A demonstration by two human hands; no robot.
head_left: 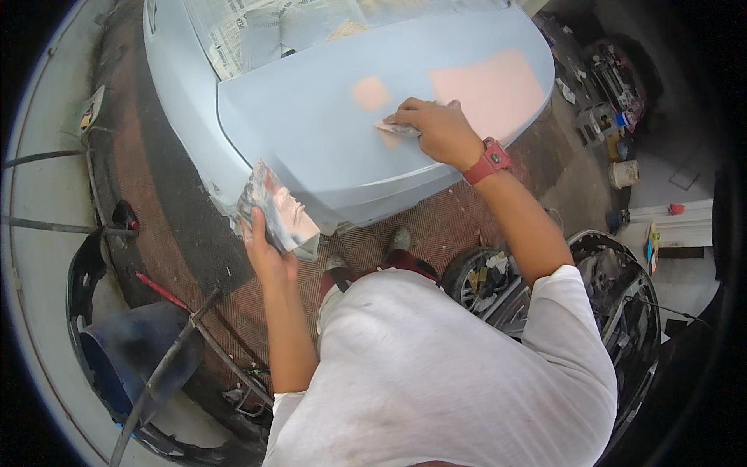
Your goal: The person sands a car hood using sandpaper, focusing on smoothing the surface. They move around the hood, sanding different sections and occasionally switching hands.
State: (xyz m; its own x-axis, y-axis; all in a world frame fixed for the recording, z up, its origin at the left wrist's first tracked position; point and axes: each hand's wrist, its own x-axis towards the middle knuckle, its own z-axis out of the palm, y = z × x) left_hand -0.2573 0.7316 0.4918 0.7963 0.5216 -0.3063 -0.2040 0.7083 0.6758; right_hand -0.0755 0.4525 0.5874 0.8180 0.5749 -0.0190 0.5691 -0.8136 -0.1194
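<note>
My left hand (268, 253) grips a flat putty board (276, 206) smeared with pink and grey filler, held out just in front of the car's near left corner. Over the panel, my right hand (436, 128) is closed on a putty spreader (398, 128), its edge against the surface. Beneath it lies a small pink patch of filler (389, 140), partly hidden by the spreader and fingers. The pale blue-grey car panel (311, 117) also bears a squarish pink patch (371, 93) and a large pink patch (490, 89) on the right.
Newspaper sheets (288, 31) cover the car's glass. A metal stand (167, 362) and a dark bumper (85, 288) are at the left. A wheel (475, 280) and car parts (615, 311) lie behind me on the right. A white bucket (624, 173) stands farther right.
</note>
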